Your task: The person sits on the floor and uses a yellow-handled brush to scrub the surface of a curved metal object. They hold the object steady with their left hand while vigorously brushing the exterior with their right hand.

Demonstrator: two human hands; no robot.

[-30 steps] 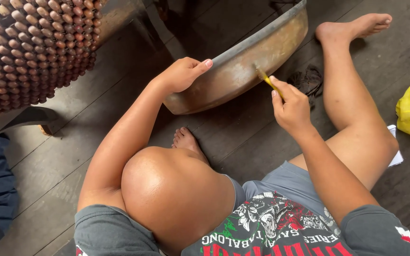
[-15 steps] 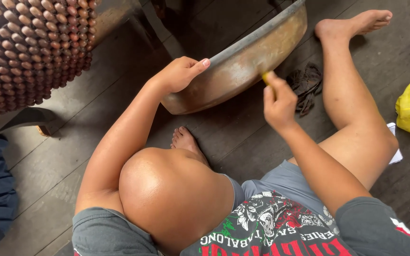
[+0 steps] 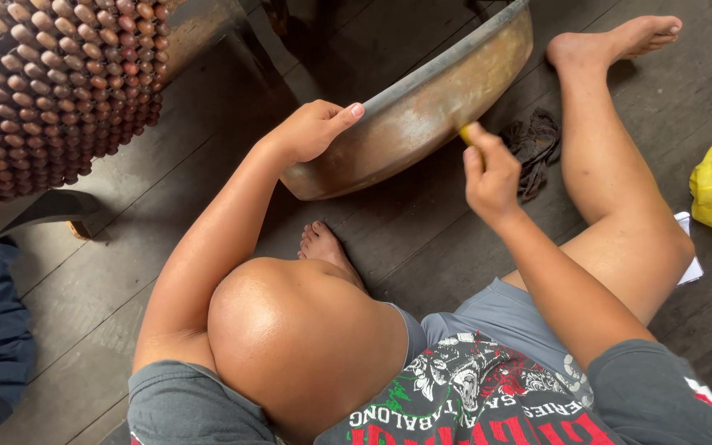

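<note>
Right hand [image 3: 492, 175], fingers clamped on yellow stick [image 3: 466, 133], moved onto tilted metal bowl [image 3: 422, 115] wall; left hand [image 3: 315, 130] fingers gripping bowl rim.

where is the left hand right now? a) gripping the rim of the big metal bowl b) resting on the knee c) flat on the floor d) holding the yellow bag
a: the left hand is curled over the rim of the tilted metal bowl, thumb along its edge, while the right hand holds a small yellow tool against the bowl's outer wall.
</note>
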